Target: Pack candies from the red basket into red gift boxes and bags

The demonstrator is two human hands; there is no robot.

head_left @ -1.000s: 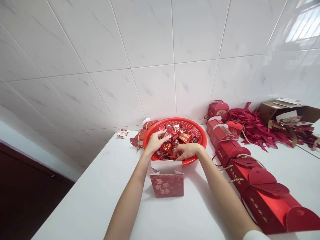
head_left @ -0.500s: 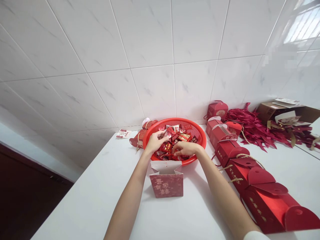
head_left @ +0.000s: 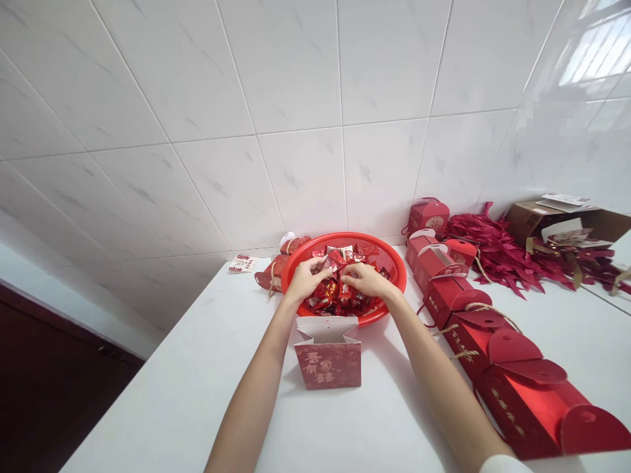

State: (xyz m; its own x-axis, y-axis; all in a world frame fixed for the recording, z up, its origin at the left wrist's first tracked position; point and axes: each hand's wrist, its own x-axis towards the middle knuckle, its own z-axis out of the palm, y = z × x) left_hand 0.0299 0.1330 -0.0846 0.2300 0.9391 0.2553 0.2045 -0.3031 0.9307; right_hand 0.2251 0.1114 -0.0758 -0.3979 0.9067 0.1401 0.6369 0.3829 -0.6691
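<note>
A red plastic basket (head_left: 397,289) stands against the wall, filled with wrapped candies (head_left: 329,292) in red and gold. My left hand (head_left: 306,278) is over its left half, thumb and fingers closed on a red-wrapped candy (head_left: 334,260). Just to the right, my right hand (head_left: 365,278) is bent down into the pile with its fingers pinched at a small red wrapper (head_left: 344,290). In front of the basket, between my forearms, a red paper gift box (head_left: 329,365) stands upright with its top open and pale inside.
Red gift boxes (head_left: 461,295) run in a row along the right side. Behind them lie dark red ribbons (head_left: 493,246) and a cardboard box (head_left: 525,222). Left of the basket are a red pouch (head_left: 276,274) and a printed card (head_left: 243,264).
My right hand has risen and shifted slightly away from me, from the near part of the pile to its middle. My left hand has stayed nearly still.
</note>
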